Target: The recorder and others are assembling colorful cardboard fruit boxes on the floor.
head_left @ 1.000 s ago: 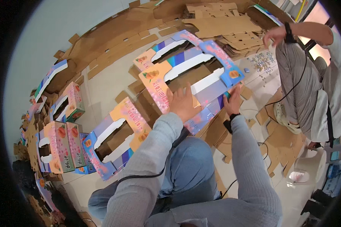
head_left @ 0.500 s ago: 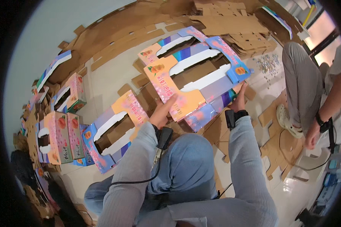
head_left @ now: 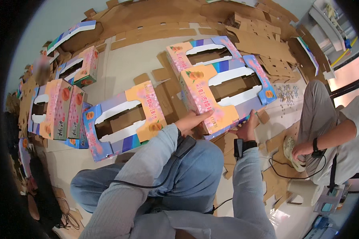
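A fruit carton (head_left: 200, 88) printed in orange, pink, blue and purple is held tilted in front of me, its top cut out in a wide window with white-edged flaps. My left hand (head_left: 194, 120) grips its near left corner, thumb over the orange panel and fingers partly hidden. Around the near right edge closes my right hand (head_left: 246, 128), fingertips partly out of sight. Just behind stands a similar carton (head_left: 178, 56), overlapped by the held one. Another matching carton (head_left: 151, 104) rests on the floor left of my left hand.
More printed cartons (head_left: 60, 109) stand at the left. Flattened brown cardboard (head_left: 255, 40) lies in stacks along the back and right. A pile of small pieces (head_left: 286, 93) is on the floor, near a seated person (head_left: 327, 139). A black cable (head_left: 283, 176) loops at the right.
The view has shifted, so most things sit differently in it. The held carton appears lower and further right, closer to level. Both my hands keep hold of it.
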The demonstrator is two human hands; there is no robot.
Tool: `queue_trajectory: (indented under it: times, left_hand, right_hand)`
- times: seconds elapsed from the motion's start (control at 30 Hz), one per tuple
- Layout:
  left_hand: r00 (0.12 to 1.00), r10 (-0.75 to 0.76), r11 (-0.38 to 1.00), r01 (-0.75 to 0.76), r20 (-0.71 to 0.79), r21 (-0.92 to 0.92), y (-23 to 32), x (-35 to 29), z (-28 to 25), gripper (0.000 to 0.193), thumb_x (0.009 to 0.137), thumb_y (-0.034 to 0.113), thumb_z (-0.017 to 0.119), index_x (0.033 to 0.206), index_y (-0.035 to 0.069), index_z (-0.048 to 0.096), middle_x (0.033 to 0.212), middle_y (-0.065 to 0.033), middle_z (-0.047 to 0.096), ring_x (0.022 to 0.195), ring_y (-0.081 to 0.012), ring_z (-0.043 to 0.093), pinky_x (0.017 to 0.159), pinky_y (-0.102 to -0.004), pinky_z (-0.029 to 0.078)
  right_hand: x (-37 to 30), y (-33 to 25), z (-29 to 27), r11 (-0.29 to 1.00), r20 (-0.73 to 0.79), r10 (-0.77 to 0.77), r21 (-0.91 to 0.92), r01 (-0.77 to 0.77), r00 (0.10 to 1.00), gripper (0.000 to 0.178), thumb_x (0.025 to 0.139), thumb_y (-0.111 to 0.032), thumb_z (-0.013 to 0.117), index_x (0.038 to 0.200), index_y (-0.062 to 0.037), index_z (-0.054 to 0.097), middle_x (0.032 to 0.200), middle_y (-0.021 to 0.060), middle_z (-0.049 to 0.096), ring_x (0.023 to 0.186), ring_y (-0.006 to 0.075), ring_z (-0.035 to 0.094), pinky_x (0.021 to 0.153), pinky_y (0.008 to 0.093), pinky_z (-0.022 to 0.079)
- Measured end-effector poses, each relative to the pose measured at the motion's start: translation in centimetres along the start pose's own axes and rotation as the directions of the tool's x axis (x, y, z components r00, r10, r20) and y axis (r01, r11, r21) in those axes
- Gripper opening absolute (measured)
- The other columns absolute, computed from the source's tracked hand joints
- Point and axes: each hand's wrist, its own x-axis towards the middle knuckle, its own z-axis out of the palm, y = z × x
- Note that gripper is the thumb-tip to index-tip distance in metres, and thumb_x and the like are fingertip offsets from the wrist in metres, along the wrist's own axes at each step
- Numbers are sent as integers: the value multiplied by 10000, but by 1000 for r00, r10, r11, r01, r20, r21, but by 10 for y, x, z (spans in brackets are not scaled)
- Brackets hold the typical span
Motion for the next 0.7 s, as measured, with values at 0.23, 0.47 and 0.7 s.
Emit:
queue_trajectory:
  times: [0.23,0.47,0.7]
  left_hand:
    - [998,59,992,-60,-12,-109,-1,9,4,840,785,587,648,1338,8,393,1235,-118,528,1199,-209,450,941,-422,396]
    - [988,-58,995,68,-144,66,6,20,-9,840,849,562,588,1383,-26,315,1384,-144,426,1298,-230,373,1080,-383,272]
    - [949,289,762,-147,-128,631,23,-67,-33,899,867,551,542,1402,-87,204,1339,-278,425,1256,-332,433,1050,-364,346]
  right_hand:
    - [3,-3,11,999,75,-34,-39,37,997,1120,689,-835,460,1481,-124,112,1520,120,99,1360,366,187,942,691,294]
    - [41,-5,10,998,3,-45,-38,45,999,1058,690,-819,470,1471,-179,156,1503,99,155,1329,351,240,938,659,329]
    - [31,16,-46,964,-39,-256,-80,252,966,859,814,-651,523,1470,-224,170,1499,132,160,1367,339,201,1030,574,302]
